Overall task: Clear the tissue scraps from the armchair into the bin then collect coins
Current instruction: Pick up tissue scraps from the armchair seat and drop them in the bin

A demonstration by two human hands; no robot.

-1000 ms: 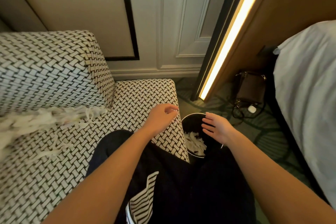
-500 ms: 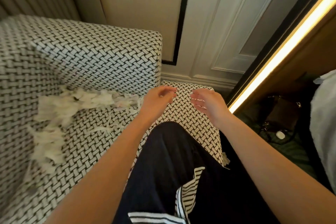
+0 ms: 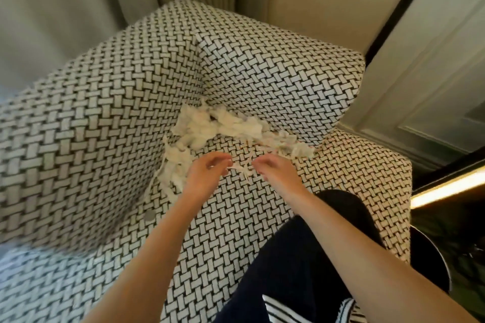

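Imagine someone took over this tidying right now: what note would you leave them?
Left hand and right hand: both over the seat of the black-and-white woven armchair, fingers curled at a thin tissue strand; grip unclear.
White shredded tissue scraps: piled in the seat's back corner.
Small round grey disc, likely a coin: on the seat by the left armrest.
Round black bin: on the floor right of the chair, contents hidden.
Done: nothing confirmable.
Left: bin the scraps, then collect coins.

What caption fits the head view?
Left hand and right hand reach for tissue scraps heaped in the back corner of the armchair.
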